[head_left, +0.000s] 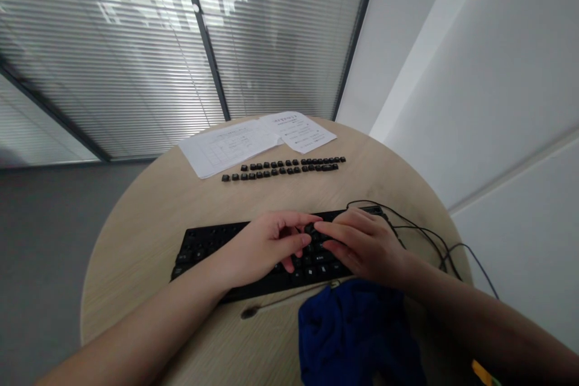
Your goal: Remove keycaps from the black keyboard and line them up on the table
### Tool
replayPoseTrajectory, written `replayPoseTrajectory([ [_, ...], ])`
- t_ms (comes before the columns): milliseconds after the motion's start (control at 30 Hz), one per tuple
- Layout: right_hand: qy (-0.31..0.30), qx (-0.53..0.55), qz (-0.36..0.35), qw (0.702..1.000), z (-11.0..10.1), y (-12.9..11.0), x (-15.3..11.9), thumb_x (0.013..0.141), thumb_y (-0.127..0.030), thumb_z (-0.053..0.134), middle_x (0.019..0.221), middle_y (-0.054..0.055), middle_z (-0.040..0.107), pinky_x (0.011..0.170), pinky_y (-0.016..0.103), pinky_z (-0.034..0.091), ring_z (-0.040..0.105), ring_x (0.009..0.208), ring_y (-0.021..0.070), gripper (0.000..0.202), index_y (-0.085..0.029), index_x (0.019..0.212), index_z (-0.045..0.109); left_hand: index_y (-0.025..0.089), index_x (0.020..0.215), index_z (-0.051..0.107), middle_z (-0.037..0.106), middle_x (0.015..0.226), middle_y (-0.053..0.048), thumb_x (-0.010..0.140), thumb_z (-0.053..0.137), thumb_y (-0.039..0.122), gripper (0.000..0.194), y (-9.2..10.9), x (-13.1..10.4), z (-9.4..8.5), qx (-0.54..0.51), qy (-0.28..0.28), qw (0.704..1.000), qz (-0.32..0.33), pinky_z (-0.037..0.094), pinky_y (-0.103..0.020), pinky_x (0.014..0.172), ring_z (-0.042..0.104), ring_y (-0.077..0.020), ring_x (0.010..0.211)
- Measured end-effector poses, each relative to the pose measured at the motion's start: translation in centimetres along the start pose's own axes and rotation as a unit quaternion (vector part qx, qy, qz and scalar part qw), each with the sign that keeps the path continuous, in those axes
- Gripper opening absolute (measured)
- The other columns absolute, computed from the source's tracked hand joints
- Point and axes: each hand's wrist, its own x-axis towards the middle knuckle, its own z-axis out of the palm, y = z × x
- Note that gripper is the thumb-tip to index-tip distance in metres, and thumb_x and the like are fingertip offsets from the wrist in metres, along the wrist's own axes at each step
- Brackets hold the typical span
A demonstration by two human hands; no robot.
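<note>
A black keyboard (199,248) lies across the table in front of me, and both my hands are over its right half. My left hand (257,247) pinches a small black keycap (310,230) between thumb and index finger. From the other side my right hand (362,241) meets it, fingers bent and the index tip touching the keycap. The fingers partly cover the keycap and the keys beneath. Behind the keyboard, loose black keycaps (274,171) stand in two rows. A blue cloth (357,332) is bunched below my right hand.
Printed papers (235,145) lie at the far side of the round wooden table (149,211). Black cables (425,230) run off its right edge. A thin stick with a dark end (249,312) lies before the keyboard. Blinds-covered glass (149,72) and a white wall (515,72) stand beyond.
</note>
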Motion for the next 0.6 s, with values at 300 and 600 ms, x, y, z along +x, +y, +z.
replayPoseTrajectory([
  [300, -0.003, -0.03, -0.017, 0.999, 0.8, 0.1, 0.3, 0.093, -0.024, 0.064, 0.084, 0.004, 0.069, 0.062, 0.027, 0.051, 0.061, 0.069, 0.0147, 0.013, -0.02, 0.104, 0.07, 0.018, 0.109, 0.07, 0.067, 0.087, 0.0, 0.09, 0.054, 0.021, 0.025, -1.0, 0.5, 1.3, 0.048, -0.025, 0.998, 0.04, 0.053, -0.026, 0.069, 0.058, -0.0121, 0.068],
  [600, -0.121, -0.104, 0.194, 0.968, -3.9, 7.8, 1.7, 0.093, -0.034, 0.065, 0.093, 0.004, 0.076, 0.075, 0.034, 0.053, 0.068, 0.078, 0.0191, 0.018, -0.024, 0.105, 0.074, 0.015, 0.124, 0.07, 0.069, 0.122, -0.013, 0.095, 0.053, 0.03, 0.037, -0.9, -0.1, -2.0, 0.369, 0.111, 0.917, 0.105, 0.049, -0.041, 0.101, 0.065, -0.0262, 0.108],
])
